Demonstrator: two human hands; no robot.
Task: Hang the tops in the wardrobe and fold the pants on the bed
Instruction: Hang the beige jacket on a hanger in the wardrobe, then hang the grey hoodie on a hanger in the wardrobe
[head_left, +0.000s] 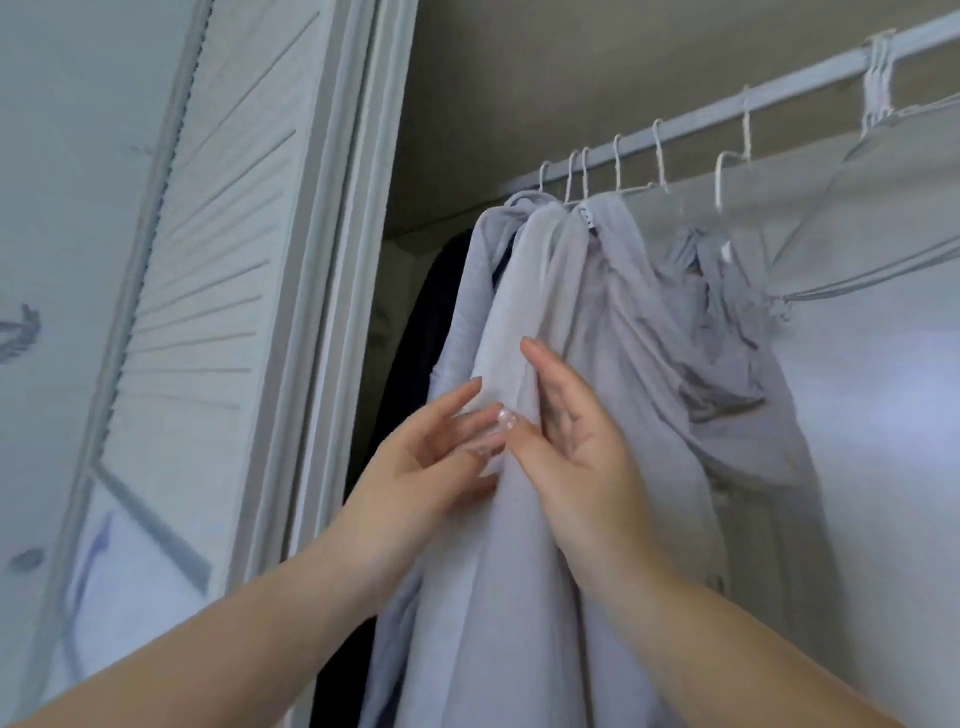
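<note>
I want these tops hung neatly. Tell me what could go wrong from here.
1. Both hands, left hand and right hand, touch the pale white sheer top; a tug might slide it off its hanger.
2. Thin white wire hangers crowd the white wardrobe rail; hooks may tangle.

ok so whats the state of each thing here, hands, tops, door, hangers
left hand: fingers straight, touching the white top
right hand: fingers straight, resting on the white top
white top: hanging on the rail, between both hands
grey top: hanging, bunched at the neck
dark garment: hanging at the far left, mostly hidden
wardrobe door: open
empty hanger: on the rail, nothing on it
rail: holding several hangers
</note>
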